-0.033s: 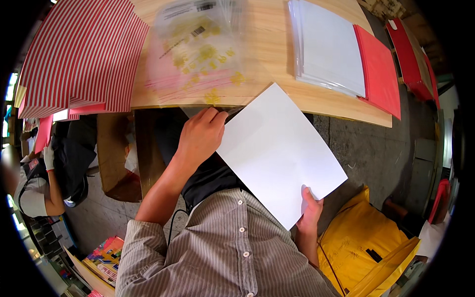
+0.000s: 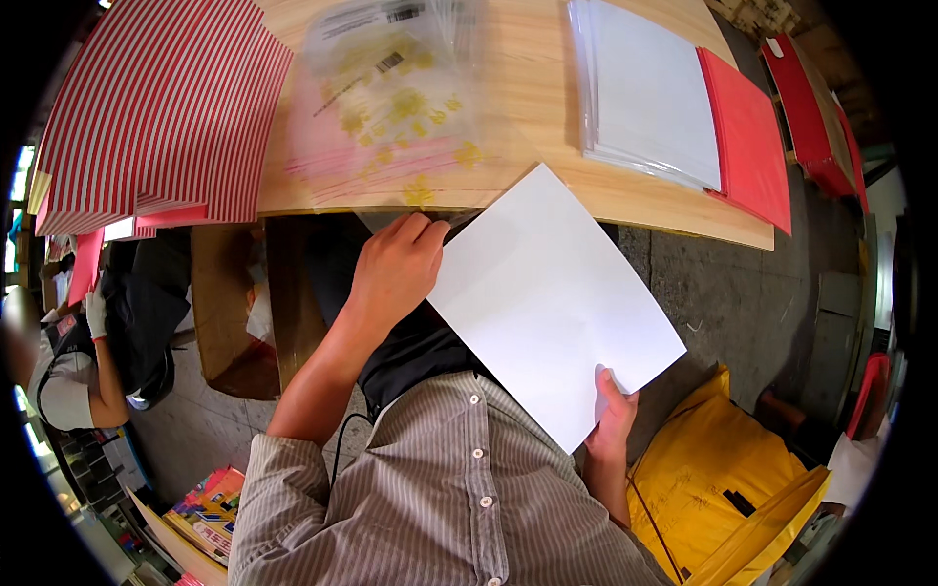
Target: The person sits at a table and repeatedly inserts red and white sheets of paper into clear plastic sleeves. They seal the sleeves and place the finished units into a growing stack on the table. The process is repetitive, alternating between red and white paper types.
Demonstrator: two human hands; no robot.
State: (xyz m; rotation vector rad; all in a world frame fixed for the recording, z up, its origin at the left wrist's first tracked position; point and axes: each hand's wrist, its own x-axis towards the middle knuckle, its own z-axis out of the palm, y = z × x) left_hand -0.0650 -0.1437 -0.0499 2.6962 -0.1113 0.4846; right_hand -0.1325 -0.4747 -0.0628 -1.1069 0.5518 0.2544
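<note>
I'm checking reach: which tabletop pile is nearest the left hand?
The printed clear plastic bags, just beyond the left hand; the striped stack stands farther left, the white stack farther right.

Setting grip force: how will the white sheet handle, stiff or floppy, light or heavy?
Probably fairly stiff: the white sheet looks flat, without clear sag, with the right hand gripping its lower-right edge. Likely light: it appears to be thin paper or card. Maybe slightly slippery, given its smooth face.

The left grip (image 2: 399, 256) pinches farther forward; the right grip (image 2: 616, 418) clamps, thumb (image 2: 608, 385) uppermost.
</note>
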